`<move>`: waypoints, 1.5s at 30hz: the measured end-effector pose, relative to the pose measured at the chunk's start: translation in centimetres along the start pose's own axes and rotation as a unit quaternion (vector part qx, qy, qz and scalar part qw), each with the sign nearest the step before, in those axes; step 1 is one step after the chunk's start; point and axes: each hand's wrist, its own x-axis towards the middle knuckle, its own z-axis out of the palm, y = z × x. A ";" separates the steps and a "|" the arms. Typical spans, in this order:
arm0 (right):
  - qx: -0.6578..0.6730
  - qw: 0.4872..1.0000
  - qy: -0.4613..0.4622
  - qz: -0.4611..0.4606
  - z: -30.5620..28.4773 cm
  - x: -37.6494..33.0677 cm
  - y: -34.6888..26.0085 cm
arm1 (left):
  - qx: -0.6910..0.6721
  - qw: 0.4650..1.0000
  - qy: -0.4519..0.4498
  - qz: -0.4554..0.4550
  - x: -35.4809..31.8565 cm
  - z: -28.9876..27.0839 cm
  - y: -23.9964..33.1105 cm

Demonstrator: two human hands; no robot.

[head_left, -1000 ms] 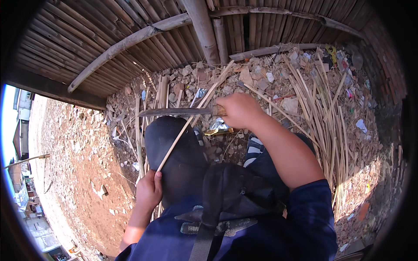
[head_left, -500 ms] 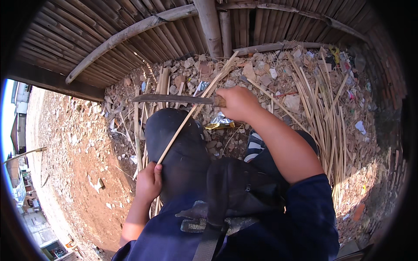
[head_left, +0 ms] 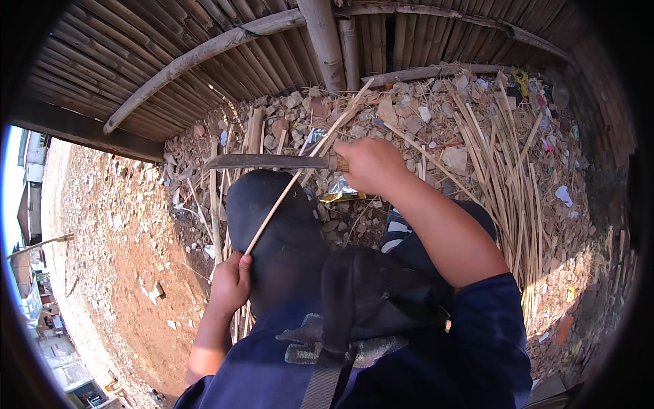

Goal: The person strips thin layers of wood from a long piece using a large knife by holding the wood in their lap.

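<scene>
My right hand [head_left: 371, 163] is closed round the short handle of a machete [head_left: 262, 161], its dark blade pointing left above my bent left knee. A long, thin bamboo strip [head_left: 274, 210] slants from my left hand [head_left: 230, 281] over that knee to the rubble beyond. The blade crosses the strip around its middle; whether the edge touches it I cannot tell. Fingers and thumb of my left hand pinch the strip's near end beside my left thigh. Farther off, the strip overlaps other pale strips near the bamboo wall.
Many loose bamboo strips [head_left: 507, 184] lie in a bundle to my right. Between my legs is a silver and gold foil wrapper [head_left: 343, 191] on stony ground. Ahead rises a bamboo slat wall [head_left: 184, 54] with a thick pole [head_left: 321, 41]. A dark bag [head_left: 368, 286] rests on my lap.
My right hand has shifted slightly left and toward me, and the machete's blade has turned to show more of its flat side. My left hand has barely moved.
</scene>
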 end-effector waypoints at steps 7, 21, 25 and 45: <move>0.039 0.989 0.072 0.126 0.0 1.5 5.4 | 0.010 1.000 -0.001 -0.003 0.7 -0.3 0.8; 0.056 0.988 0.112 0.093 0.0 1.1 3.9 | -0.007 1.000 -0.012 0.020 0.6 -0.7 0.3; -0.035 0.999 0.020 0.005 0.3 1.0 2.5 | -0.006 1.000 -0.002 -0.001 -0.1 0.1 -0.2; -0.024 0.991 0.073 0.108 -0.6 0.9 5.2 | 0.006 1.000 0.003 0.028 0.2 -0.4 0.0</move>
